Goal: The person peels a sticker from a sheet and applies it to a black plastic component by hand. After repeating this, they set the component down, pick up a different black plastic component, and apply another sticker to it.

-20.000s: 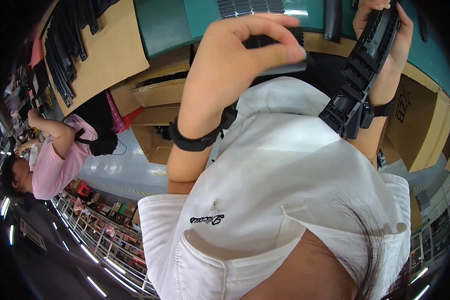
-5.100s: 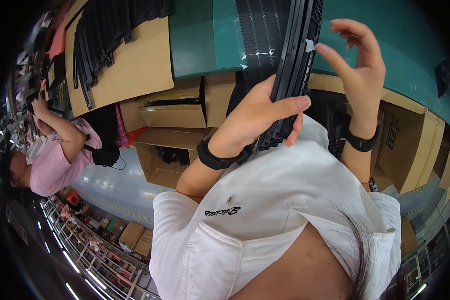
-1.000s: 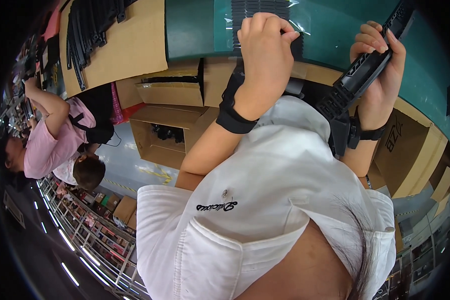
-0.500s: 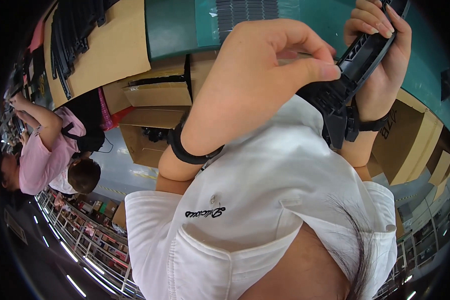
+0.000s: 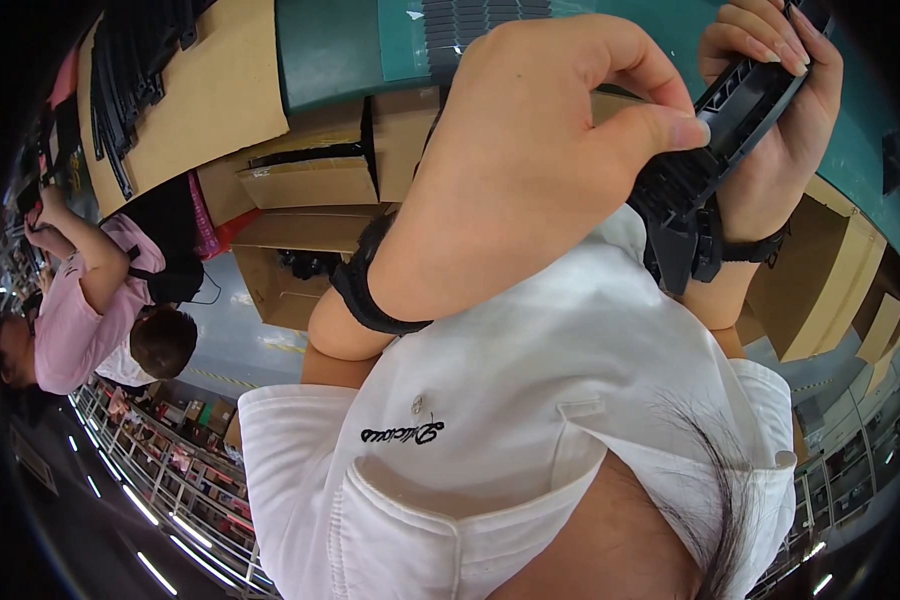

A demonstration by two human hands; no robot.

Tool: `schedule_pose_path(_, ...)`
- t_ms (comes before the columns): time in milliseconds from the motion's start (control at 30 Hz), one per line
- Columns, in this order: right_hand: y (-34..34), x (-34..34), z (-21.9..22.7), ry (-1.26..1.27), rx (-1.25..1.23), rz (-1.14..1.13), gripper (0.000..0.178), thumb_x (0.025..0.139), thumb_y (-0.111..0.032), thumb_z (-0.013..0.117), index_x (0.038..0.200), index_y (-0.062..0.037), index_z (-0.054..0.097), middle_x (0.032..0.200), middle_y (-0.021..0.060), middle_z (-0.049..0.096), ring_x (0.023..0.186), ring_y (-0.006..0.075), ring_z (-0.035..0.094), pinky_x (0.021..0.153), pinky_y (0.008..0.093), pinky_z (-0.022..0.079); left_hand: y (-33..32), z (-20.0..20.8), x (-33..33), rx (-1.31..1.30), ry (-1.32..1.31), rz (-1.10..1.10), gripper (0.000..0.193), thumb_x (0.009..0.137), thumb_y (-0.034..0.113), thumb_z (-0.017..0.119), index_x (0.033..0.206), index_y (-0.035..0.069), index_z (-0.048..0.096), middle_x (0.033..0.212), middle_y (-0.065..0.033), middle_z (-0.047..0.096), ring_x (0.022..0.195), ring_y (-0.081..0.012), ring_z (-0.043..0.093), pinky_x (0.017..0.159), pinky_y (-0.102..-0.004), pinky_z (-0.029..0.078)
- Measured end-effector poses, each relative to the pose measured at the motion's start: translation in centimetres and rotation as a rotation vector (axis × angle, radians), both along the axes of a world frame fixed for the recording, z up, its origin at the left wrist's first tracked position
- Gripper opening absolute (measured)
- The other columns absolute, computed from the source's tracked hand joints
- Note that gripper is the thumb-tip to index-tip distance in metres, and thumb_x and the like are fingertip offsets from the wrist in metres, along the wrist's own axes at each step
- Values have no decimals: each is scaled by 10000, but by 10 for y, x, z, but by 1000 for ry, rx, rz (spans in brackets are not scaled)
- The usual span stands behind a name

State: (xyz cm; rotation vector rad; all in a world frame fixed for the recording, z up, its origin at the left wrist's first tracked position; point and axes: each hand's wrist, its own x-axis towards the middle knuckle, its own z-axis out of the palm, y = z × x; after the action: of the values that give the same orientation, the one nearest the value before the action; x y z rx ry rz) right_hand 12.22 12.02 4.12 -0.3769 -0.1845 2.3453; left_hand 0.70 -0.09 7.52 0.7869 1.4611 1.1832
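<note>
A long black plastic part [image 5: 745, 115] with ribs and slots slants across the upper right. My right hand [image 5: 785, 95] grips it from the far side, fingers over its upper end and palm behind it. My left hand [image 5: 590, 110] reaches over from the left, thumb and index finger pinched together against the part's near edge. Whatever lies between those fingertips is hidden. Toward my chest, the part's lower end widens into a ribbed, blocky section [image 5: 675, 195]. A black band [image 5: 365, 290] circles my left wrist, and another [image 5: 755, 248] is on my right wrist.
Ahead is a green work surface [image 5: 325, 60] with a stack of grey ridged pieces [image 5: 480, 25]. Black strips [image 5: 130, 80] lie on cardboard [image 5: 235, 90] at left. Open cartons [image 5: 315, 180] stand below the edge, another carton [image 5: 815, 280] at right. Someone in pink [image 5: 90, 310] works far left.
Both hands and the black part have shifted slightly right in the picture. My left hand appears larger and nearer, its pinch still at the part's edge.
</note>
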Motion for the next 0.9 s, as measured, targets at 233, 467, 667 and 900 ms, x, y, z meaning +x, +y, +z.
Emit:
schedule_pose_path(233,3,7,2,-18,36,-3,90,894,-77,473,834,-9,476,610,-18,454,518,53,464,538,195,447,-2,-2,1,-10,-45,5,114,733,49,682,790,-19,610,723,-62,627,691,-119,591,647,-240,461)
schedule_pose_path(467,-2,5,5,-40,64,-67,102,899,-80,471,817,-19,470,612,-19,457,520,50,465,539,194,444,-3,-4,1,-20,-90,5,110,734,44,681,787,-17,608,740,-62,625,709,-122,588,661,-243,457)
schedule_pose_path(667,-3,7,6,-56,115,-66,135,904,-85,470,778,-43,450,610,-23,458,524,45,467,537,193,442,0,-7,6,-28,-126,12,106,734,40,681,784,-16,606,754,-63,624,724,-124,586,674,-246,454)
schedule_pose_path(900,-1,10,6,-75,131,-87,150,905,-86,468,761,-53,440,605,-25,455,525,45,470,538,193,443,0,-8,9,-37,-169,15,102,734,36,680,782,-14,604,770,-64,622,742,-127,583,689,-250,451)
